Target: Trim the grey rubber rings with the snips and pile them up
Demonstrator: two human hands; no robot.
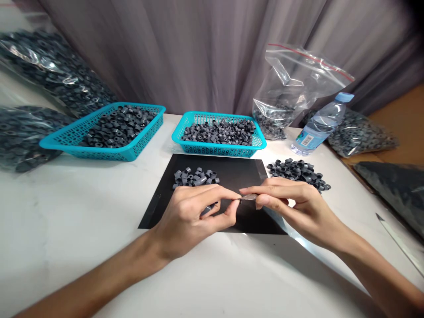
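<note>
Over a black mat (pixel 245 176) my two hands meet, fingertips nearly touching. The thumb and index finger of my left hand (pixel 192 212) pinch a small dark piece (pixel 241 200), mostly hidden by the fingertips. Between the thumb and fingers of my right hand (pixel 294 198) is a small flat, shiny blade-like tool (pixel 250 197), its tip against that piece. Grey plastic shows in the gap of my left hand's fingers; whether it is held or lies on the mat, I cannot tell. Just beyond my left hand lies a pile of short grey plastic tubes (pixel 195 177).
Two turquoise baskets (pixel 145 141) (pixel 218 149) of grey pieces stand at the back. Another loose pile (pixel 298 172) lies right of the mat. Behind it are a water bottle (pixel 319 128) and a zip bag (pixel 274 115). Filled bags (pixel 49 70) stand left; a pointed strip (pixel 397 240) lies right.
</note>
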